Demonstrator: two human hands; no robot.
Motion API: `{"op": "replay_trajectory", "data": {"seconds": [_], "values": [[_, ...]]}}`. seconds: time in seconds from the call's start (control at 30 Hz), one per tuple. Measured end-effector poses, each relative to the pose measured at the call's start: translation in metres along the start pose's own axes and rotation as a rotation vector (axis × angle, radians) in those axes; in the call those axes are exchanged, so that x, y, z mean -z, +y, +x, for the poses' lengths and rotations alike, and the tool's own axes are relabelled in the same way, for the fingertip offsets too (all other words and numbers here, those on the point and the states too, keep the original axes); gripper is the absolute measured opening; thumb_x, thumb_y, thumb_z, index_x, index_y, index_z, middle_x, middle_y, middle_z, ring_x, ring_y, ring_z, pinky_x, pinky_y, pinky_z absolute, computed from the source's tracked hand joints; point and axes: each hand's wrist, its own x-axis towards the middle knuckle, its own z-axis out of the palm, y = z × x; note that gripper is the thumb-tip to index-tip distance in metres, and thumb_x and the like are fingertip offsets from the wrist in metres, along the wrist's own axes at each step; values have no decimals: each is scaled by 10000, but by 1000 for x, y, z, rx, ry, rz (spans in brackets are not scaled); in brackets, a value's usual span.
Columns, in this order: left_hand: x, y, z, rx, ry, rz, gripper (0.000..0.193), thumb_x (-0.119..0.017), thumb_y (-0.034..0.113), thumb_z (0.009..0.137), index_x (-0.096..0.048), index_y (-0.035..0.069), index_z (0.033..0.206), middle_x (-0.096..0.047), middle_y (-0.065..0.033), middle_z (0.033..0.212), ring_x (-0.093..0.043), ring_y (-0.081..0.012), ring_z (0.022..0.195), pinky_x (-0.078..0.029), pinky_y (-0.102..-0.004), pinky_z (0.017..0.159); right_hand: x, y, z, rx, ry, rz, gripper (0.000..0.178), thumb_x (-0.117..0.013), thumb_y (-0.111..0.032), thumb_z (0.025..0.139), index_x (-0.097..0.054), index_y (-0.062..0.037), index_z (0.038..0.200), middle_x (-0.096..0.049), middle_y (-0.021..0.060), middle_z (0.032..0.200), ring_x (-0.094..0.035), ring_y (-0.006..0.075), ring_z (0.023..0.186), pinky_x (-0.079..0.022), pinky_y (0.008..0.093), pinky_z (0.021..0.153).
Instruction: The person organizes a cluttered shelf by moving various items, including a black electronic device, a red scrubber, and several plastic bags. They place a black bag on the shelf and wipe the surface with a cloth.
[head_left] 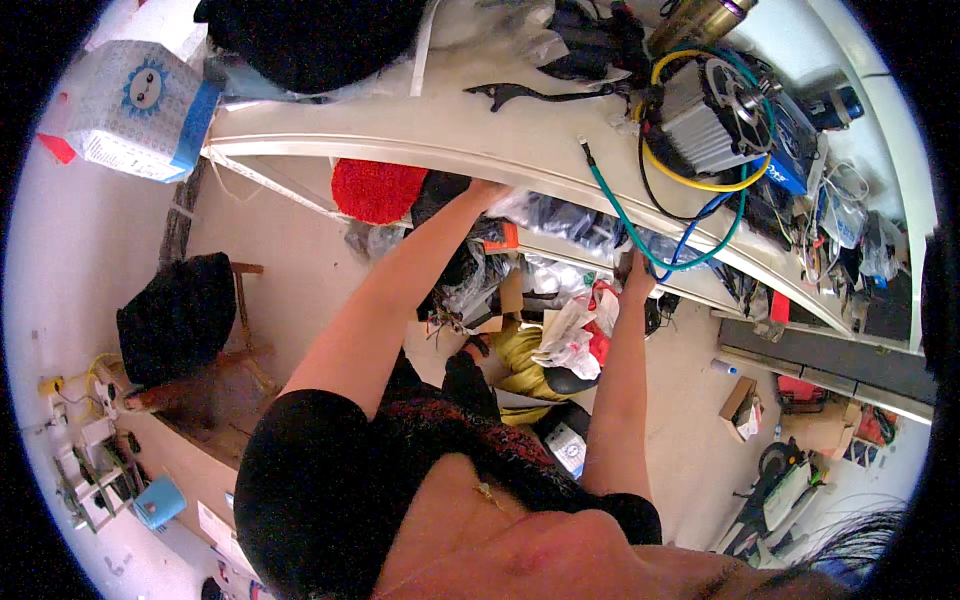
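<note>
Both my arms reach under the front edge of the upper shelf (400, 137) to a lower shelf crowded with bags. My left hand (487, 190) is at the near side of clear plastic packaging (560, 217), beside a black bundle (438, 192) and a red shaggy cloth (378, 190). Its fingers are mostly hidden. Farther right, my right hand (635, 275) is at the other end of the plastic packaging, below hanging green and blue cables (617, 207). Shadow and the cables obscure its fingers. Whether either hand grips the packaging cannot be made out.
A grey motor (710, 115) with looped yellow cable sits on the upper shelf, near a black curved tool (540, 93). A white-and-blue box (140, 110) stands at the left end. White and red plastic bags (570, 335) hang below; a wooden chair (200, 380) stands left.
</note>
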Motion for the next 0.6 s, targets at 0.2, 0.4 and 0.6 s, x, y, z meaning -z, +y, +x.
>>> {"op": "replay_trajectory", "data": {"seconds": [0.2,0.4,0.6], "values": [[-25,-61,-152,198,-323,190,407,-453,354,813,-489,-2,1007,-559,-232,931,-536,-383,875,-423,-450,762,60,176,-58,328,-596,-895,349,-534,-224,795,-518,-36,1088,-566,136,860,-548,229,787,-434,340,672],[-29,-215,-506,900,-526,217,367,-599,296,707,-577,96,1014,-562,-131,1038,-541,-315,928,-412,-451,808,136,276,-155,203,-1104,-1007,350,-532,-303,789,-544,-42,1022,-575,119,894,-539,238,766,-422,347,666],[-27,-305,-720,1788,188,-876,485,-450,486,771,-611,58,937,-611,-136,940,-548,-256,923,-427,-411,767,126,309,-160,-211,-938,-703,223,-614,-203,766,-621,0,858,-583,56,697,-519,138,581,-403,265,513]]}}
